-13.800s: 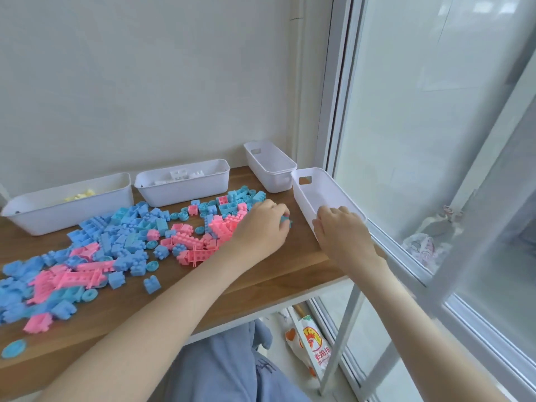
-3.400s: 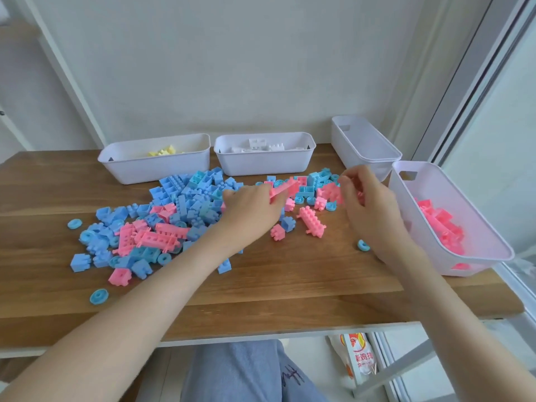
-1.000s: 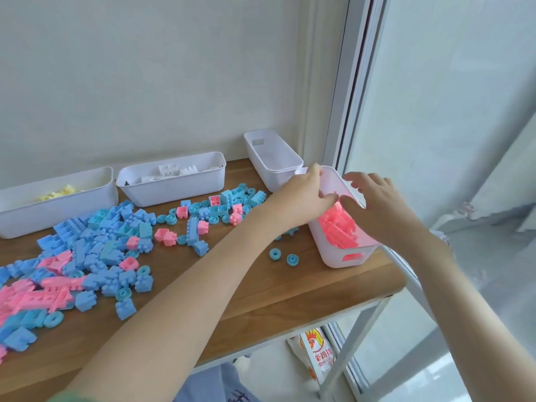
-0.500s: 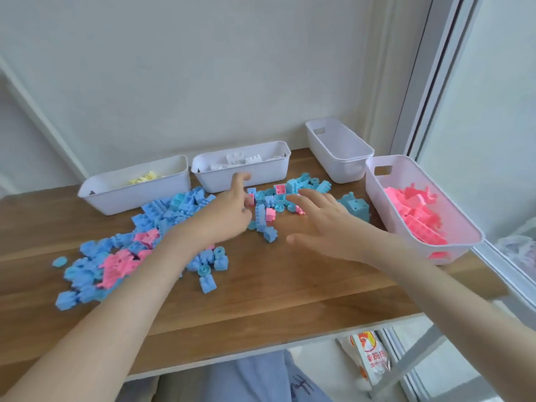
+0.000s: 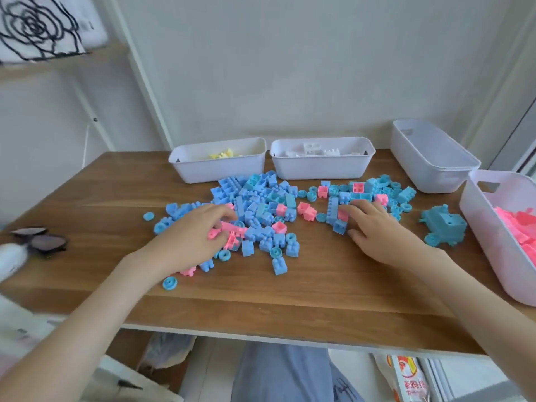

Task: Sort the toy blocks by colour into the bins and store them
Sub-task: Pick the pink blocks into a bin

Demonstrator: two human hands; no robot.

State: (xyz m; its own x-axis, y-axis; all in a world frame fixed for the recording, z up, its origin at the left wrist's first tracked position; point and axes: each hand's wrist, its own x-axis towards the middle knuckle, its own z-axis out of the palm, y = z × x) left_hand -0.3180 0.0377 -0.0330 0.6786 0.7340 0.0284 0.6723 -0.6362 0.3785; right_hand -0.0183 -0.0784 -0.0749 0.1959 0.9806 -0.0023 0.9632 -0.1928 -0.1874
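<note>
Digging in among the blue blocks (image 5: 258, 198), the left hand (image 5: 188, 242) had its fingers curled round a long pink piece (image 5: 229, 228), long axis running left to right along the surface (image 5: 290, 300). Further right, the right hand (image 5: 377, 236) lay spread, fingertips resting on a pink block (image 5: 343, 215), not closed on it. The pink bin (image 5: 481, 221) stood right of both, nearer the right hand, so the left hand's load looked set for the longer trip.

Block pile (image 5: 261, 204) central on table (image 5: 290, 300); bin row (image 5: 319, 169) behind it; another bin (image 5: 493, 242) at right; sunglasses (image 5: 43, 242) far left.
</note>
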